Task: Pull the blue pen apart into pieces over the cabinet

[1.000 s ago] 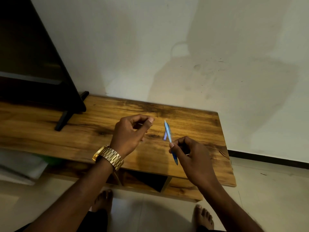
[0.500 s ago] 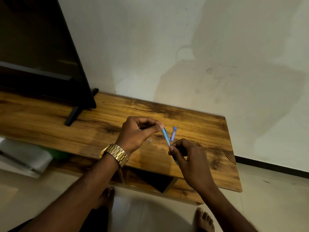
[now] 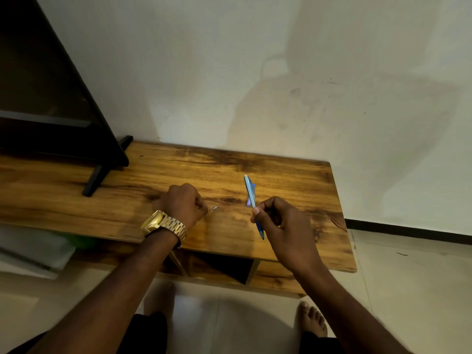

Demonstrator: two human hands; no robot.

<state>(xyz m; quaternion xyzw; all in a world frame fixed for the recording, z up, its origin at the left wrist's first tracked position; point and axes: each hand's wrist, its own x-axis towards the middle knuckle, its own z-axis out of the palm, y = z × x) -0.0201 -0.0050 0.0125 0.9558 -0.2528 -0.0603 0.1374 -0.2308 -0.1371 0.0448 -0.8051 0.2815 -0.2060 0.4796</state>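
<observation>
right hand (image 3: 286,226) pinches blue pen (image 3: 251,198) | left hand (image 3: 182,204) curled, grasp unclear

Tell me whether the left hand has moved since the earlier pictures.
Yes. The left hand has dropped from beside the blue pen toward the wooden tabletop, leftward, nearer the TV stand foot.

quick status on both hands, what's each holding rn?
Left hand: fingers curled, low over the wooden table; a small clear bit at its fingertips, hold unclear.
Right hand: pinches a blue pen.
</observation>
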